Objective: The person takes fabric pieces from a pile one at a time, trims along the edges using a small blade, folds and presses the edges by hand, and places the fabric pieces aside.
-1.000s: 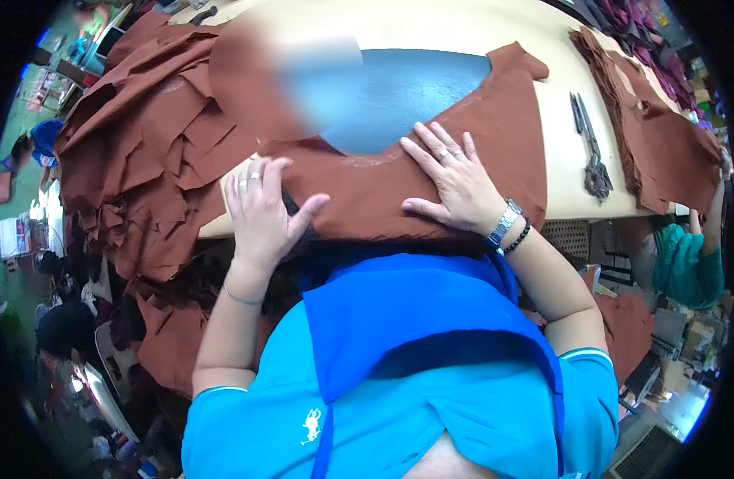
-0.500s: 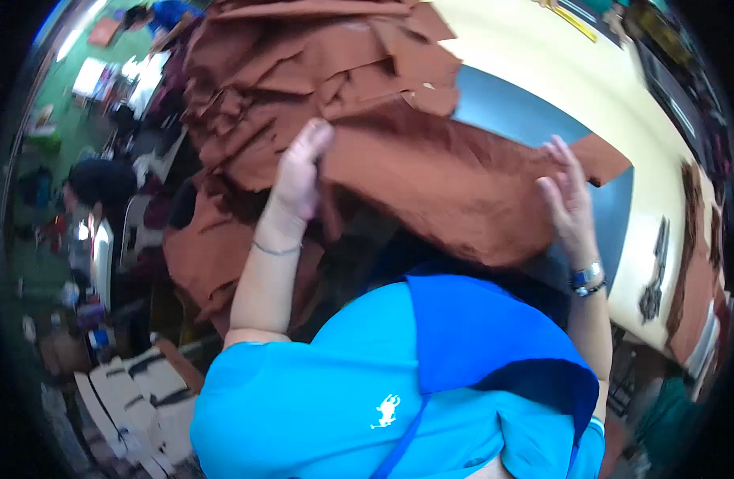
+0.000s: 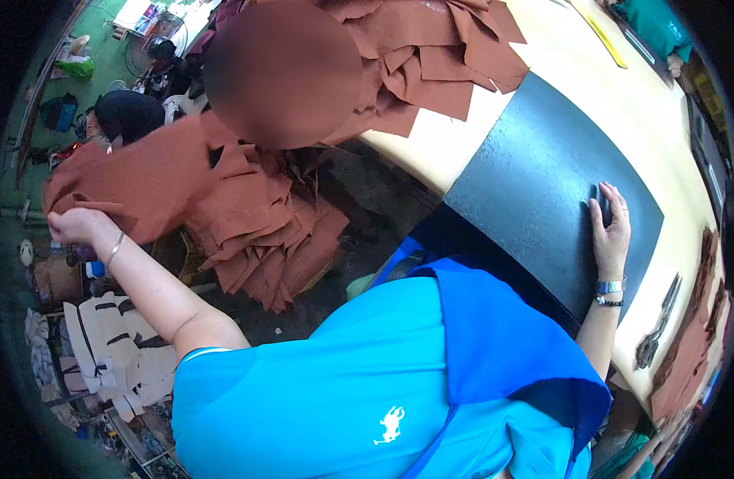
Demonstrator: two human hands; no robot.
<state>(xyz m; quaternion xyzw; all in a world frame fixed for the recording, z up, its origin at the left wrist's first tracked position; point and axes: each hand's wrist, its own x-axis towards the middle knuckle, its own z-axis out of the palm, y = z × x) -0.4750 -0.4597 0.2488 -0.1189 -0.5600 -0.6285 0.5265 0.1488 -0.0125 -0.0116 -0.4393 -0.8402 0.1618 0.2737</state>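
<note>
A reddish-brown leather-like sheet [image 3: 143, 176] is pinched in my left hand [image 3: 75, 226], which is stretched far out to the left. The sheet hangs over a heap of brown pieces [image 3: 263, 231] below the table's edge. My right hand [image 3: 610, 227] lies on a dark cutting mat [image 3: 534, 176], fingers extended. Further up, more brown pieces [image 3: 439, 68] are piled on the pale table [image 3: 455, 144]. A round blur hides part of that pile.
Scissors [image 3: 658, 323] lie on the table's right side, beside a stack of brown pieces [image 3: 686, 359]. A yellow ruler [image 3: 602, 32] is at the far edge. On the left, a fan [image 3: 155, 48], a person in dark clothing [image 3: 131, 116] and pale cut pieces [image 3: 115, 343] are visible.
My left hand has swung left, carrying the brown sheet off the mat. My right hand has let go of the sheet and come down on the mat, now uncovered.
</note>
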